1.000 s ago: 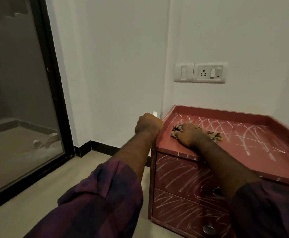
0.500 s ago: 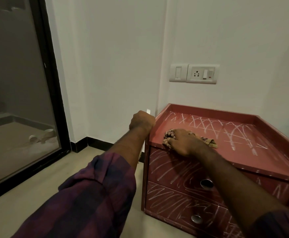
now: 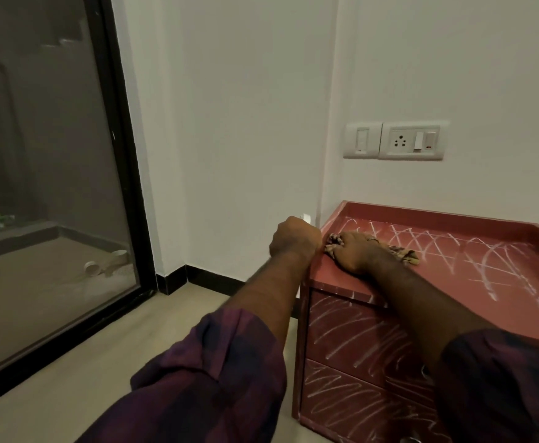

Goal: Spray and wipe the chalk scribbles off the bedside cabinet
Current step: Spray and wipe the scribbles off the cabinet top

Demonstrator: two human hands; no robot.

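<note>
The red bedside cabinet (image 3: 485, 302) stands in the corner, with white chalk scribbles (image 3: 498, 266) across its top and both drawer fronts. A crumpled patterned cloth (image 3: 402, 252) lies near the top's left edge. My right hand (image 3: 357, 254) lies flat on the cloth and presses it down. Just left of the cabinet's corner, my left hand (image 3: 295, 239) is a fist gripping a white spray bottle (image 3: 306, 216). Only a bit of the bottle shows above the fist and below the wrist.
White walls meet behind the cabinet, with a switch and socket plate (image 3: 394, 140) above it. A black-framed glass door (image 3: 53, 187) fills the left side, and cups lie on the ground beyond it. Beige floor (image 3: 133, 340) stretches left of the cabinet.
My right hand has slid the cloth along the top's left side, from the back towards the front edge and partly back. The left hand keeps its grip beside the corner.
</note>
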